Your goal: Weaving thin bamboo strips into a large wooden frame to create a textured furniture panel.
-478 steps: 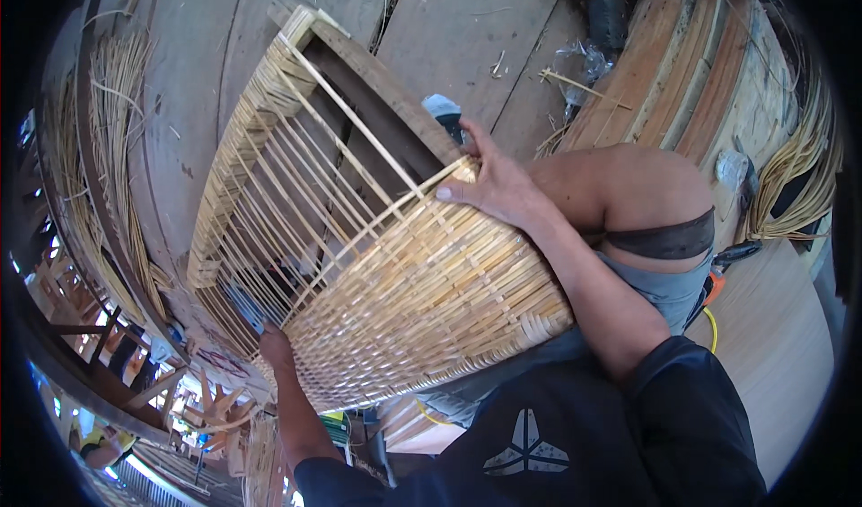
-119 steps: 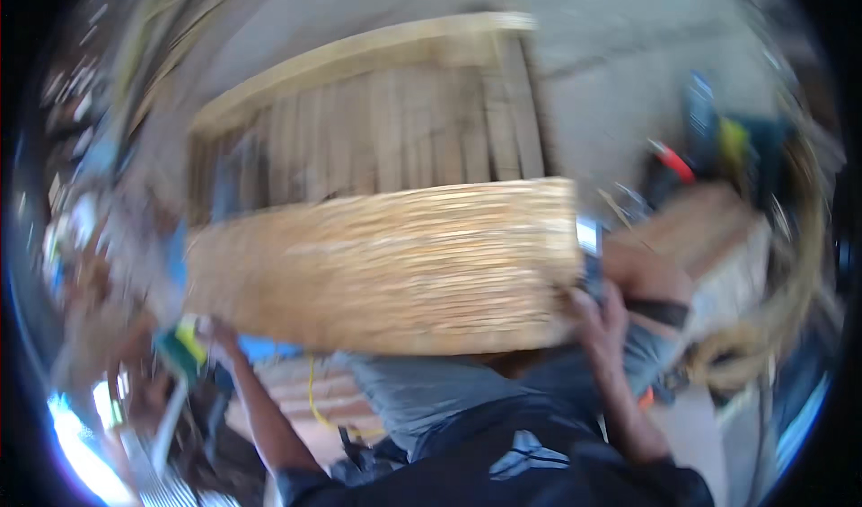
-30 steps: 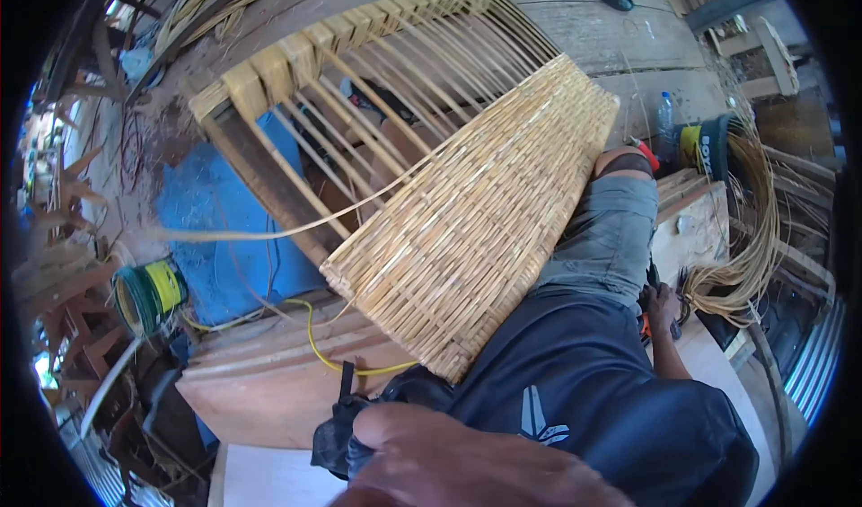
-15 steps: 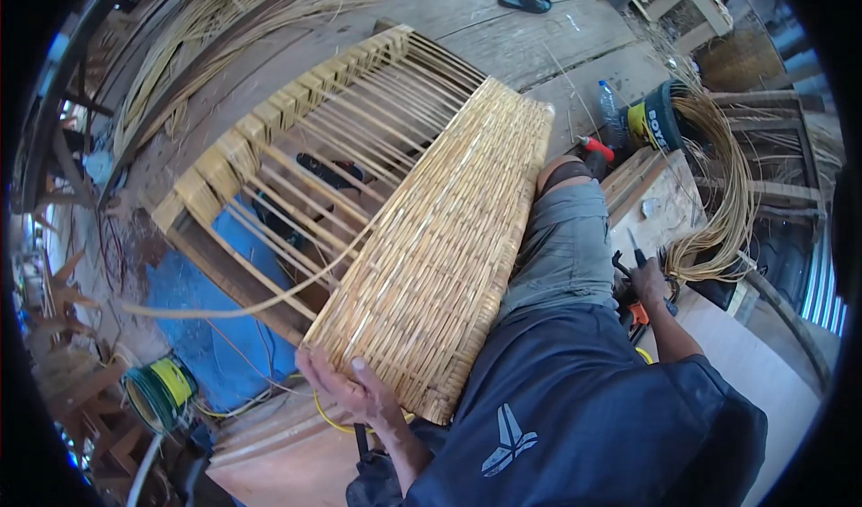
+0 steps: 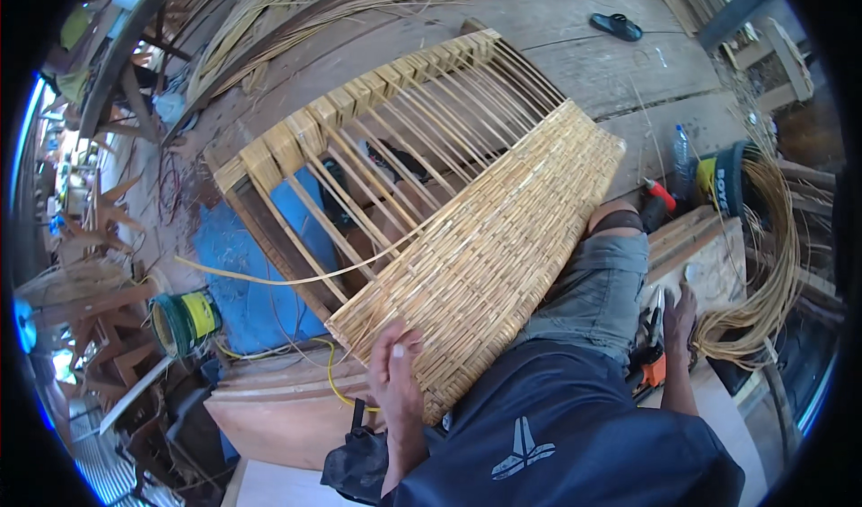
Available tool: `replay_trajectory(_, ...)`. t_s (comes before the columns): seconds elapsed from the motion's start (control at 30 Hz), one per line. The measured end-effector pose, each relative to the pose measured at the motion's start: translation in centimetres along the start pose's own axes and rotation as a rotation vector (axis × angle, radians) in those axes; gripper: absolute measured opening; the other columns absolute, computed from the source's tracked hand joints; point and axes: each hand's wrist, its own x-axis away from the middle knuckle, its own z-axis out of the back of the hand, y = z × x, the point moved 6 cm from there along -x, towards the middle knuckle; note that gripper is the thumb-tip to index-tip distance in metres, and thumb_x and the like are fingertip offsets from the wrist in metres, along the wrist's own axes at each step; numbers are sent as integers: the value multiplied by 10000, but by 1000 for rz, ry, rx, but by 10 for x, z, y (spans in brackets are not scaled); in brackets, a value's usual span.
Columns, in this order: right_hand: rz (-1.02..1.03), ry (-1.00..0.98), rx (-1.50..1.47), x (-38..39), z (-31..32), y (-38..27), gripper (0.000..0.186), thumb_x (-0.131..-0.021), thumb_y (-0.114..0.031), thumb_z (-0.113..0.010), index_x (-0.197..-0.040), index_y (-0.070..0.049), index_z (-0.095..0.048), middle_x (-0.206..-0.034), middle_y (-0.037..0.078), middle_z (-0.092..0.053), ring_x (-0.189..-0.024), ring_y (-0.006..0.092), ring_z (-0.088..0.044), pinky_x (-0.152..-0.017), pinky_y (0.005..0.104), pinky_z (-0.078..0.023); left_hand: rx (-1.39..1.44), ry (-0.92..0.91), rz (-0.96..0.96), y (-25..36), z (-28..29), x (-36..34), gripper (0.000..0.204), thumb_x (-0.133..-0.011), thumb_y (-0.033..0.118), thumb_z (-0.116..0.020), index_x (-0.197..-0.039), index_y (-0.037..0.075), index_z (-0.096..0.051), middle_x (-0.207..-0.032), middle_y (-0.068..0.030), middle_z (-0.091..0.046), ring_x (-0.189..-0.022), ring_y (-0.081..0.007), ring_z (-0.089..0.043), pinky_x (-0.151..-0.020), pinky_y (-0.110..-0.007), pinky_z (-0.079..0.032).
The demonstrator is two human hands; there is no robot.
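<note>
- Woven panel [image 5: 494, 246] lies tilted across the person's front, its near edge against the dark shirt [image 5: 584, 426] and beside the thigh in grey shorts [image 5: 588, 282]. Its long axis runs diagonally, from lower left, close to the left hand, to upper right, beyond the knee.
- Beyond the weave, bare strands cross an open gap to a cane-wrapped rail [image 5: 359, 92], roughly in line with the panel's long axis; a dark wooden end bar [image 5: 283, 251] closes the left side.
- One loose strand [image 5: 269, 282] leaves the inner edge of the weave and reaches leftward past the end bar, its tip free. It lies farther out and to the left of the left grip, apart from it.
- Left hand [image 5: 395, 377] is clearly the nearer one, over the panel's lower left corner, fingers half curled with nothing seen in the grip. Whether it touches the weave, I cannot tell. From here the panel stretches away to the right and outward.
- Right hand [image 5: 680, 318] is well apart from the panel, past the thigh, its fingers stretched out and the grip apparently bare, just beside a few hand tools; contact with them is unclear. An orange-handled tool [image 5: 654, 370] lies near its wrist.
- Farther out, a cane bundle [image 5: 772, 264] hangs from a dark bucket [image 5: 720, 184] on the right; a green-and-yellow bucket [image 5: 186, 322] and blue sheet [image 5: 229, 246] are on the left.
</note>
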Motion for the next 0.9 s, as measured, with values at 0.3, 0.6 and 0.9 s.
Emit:
replay_trajectory(0.3,956,-495,-761,-32,-25,-441,281,-844,-217,-605,-1072,-52,-600,-1090,120,-606,-1013,262,-573,-886,352,-438,96,-350,439,-24,-74,5,273,-943,142,-454,-1168,5,-524,-1131,-101,-561,-996,-192,-572,-840,-284,-450)
replay_trajectory(0.6,1349,-590,-194,-31,-44,-525,293,-864,-130,-481,-1147,-104,-554,-1024,179,-614,-949,338,-592,-821,413,-481,-224,-579,447,-27,-131,10,294,-941,118,-471,-1203,-6,-518,-1037,-52,-589,-1007,-146,-549,-897,-277,-432)
replay_trajectory(0.9,-219,-408,-1618,-250,-134,-324,336,-856,-190,-538,-1120,-2,-448,-818,126,-566,-760,243,-639,-528,320,-516,-795,-539,-486,2,-287,-100,558,-869,236,-543,-1319,-28,-346,-1333,-213,-383,-1236,-354,-382,-1020,-430,-323)
